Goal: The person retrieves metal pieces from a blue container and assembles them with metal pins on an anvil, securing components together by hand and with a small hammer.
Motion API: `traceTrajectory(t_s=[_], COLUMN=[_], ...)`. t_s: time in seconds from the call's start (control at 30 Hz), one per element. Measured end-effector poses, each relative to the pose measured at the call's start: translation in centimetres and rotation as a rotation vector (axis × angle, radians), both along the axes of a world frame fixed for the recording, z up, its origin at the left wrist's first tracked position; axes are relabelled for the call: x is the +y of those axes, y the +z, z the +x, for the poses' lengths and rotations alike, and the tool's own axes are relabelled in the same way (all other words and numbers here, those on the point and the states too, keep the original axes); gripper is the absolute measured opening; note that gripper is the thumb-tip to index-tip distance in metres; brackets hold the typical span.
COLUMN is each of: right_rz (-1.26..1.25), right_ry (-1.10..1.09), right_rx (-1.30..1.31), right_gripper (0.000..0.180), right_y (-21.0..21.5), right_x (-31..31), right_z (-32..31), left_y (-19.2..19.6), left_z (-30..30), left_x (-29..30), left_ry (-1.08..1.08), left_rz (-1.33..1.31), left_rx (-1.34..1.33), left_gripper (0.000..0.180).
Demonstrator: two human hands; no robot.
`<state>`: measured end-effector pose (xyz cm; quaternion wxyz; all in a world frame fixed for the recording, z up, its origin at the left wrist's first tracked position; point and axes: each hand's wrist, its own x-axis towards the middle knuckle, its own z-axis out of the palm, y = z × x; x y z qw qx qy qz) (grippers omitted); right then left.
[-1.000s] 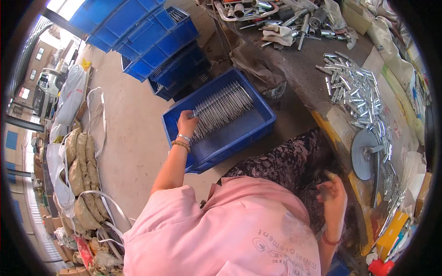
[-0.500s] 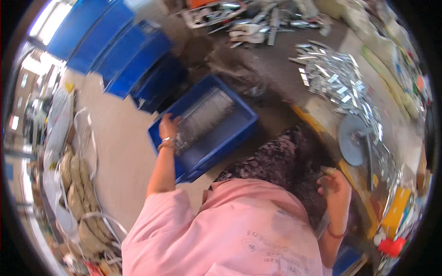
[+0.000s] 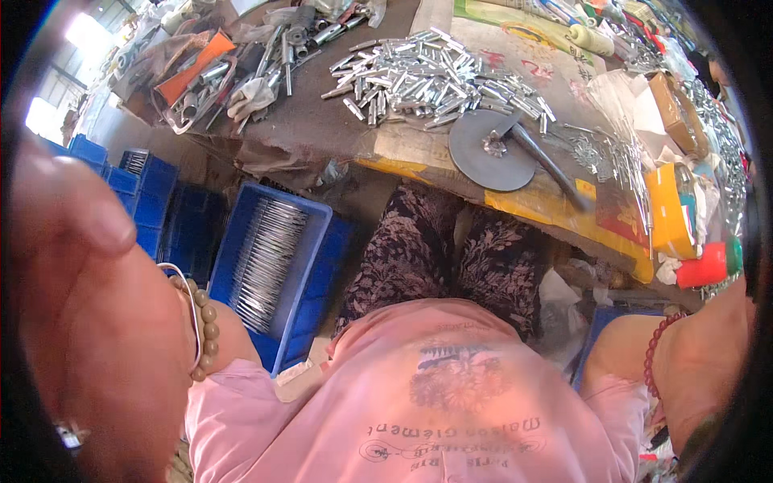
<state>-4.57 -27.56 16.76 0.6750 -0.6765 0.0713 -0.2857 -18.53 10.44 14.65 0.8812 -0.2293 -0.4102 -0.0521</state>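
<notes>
My left hand (image 3: 76, 314) is raised close to the camera, large and blurred at the left edge, with beads round the wrist. Its fingers are mostly cut off, and nothing shows in it. On the opposite side, my right hand (image 3: 721, 354) is also raised, its fingers beyond the picture's rim. Below and right of my left hand, a blue plastic crate (image 3: 318, 229) holds rows of shiny metal rods (image 3: 270, 262). On the bench ahead lie a heap of short metal tubes (image 3: 419, 76) and a hammer (image 3: 547, 161), its head over a round grey metal plate (image 3: 483, 165).
More blue crates (image 3: 153, 193) stand at the left. The bench's yellow-taped front edge (image 3: 515, 201) runs before my knees. A white glove (image 3: 251, 98) and metal pieces lie at its far left; a yellow box (image 3: 670, 211) and red container (image 3: 702, 266) are at its right.
Both hands have come up close to the camera; the left has left the crate of rods. My view has turned leftward to upright, facing the bench squarely.
</notes>
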Motion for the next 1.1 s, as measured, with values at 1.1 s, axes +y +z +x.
traceTrajectory(t_s=[1.1], right_rz=[-0.556], right_ry=[-0.079], right_rx=[-0.835], right_gripper=[0.038], right_y=[11.8], right_x=[-16.3], right_z=[1.6], left_y=[19.5], left_z=[15.4], left_x=[-7.9], left_ry=[-1.993], left_rz=[-0.11], left_rx=[-0.377], left_gripper=[0.069])
